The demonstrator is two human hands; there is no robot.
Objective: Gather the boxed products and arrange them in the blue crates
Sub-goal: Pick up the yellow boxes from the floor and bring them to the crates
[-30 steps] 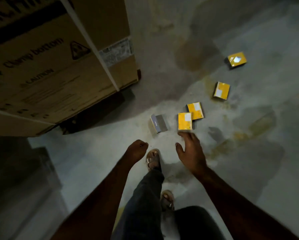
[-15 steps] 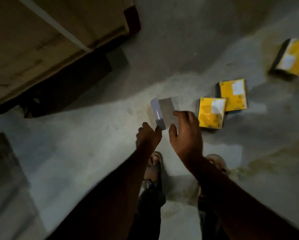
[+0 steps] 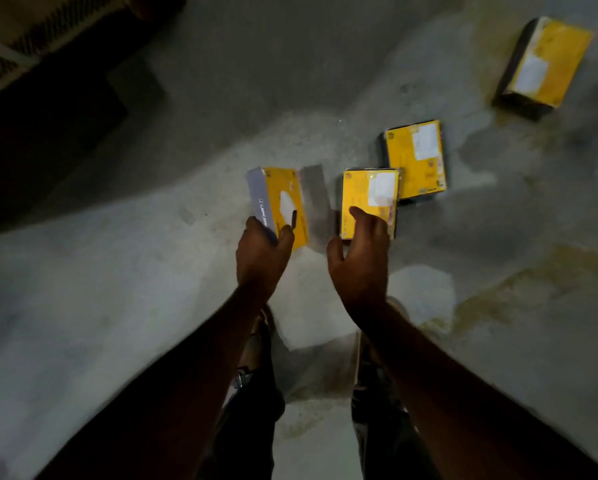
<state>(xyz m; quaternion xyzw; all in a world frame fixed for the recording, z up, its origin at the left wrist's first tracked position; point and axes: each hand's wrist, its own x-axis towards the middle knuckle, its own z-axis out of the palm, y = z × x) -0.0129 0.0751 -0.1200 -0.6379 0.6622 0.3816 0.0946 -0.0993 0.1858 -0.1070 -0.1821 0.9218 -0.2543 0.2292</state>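
Down low, the left hand (image 3: 261, 249) grips a yellow box (image 3: 283, 206) lifted off the concrete floor (image 3: 117, 289). Beside it, the right hand (image 3: 359, 258), fingers loosely spread, hovers over a second box (image 3: 368, 192). A third box (image 3: 415, 159) touches that one; a fourth box (image 3: 543, 64) lies well apart.

Four yellow boxes (image 3: 370, 199): one lifted, three on floor.

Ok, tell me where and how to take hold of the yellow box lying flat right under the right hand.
Take the flat yellow cardboard box across its two long side edges, coming straight down from above. It lies label-up on the grey concrete floor, so only the edges offer purchase. The right hand hovers open at its near end. Its far right corner seems to touch the neighbouring yellow box, so grip nearer the near end.
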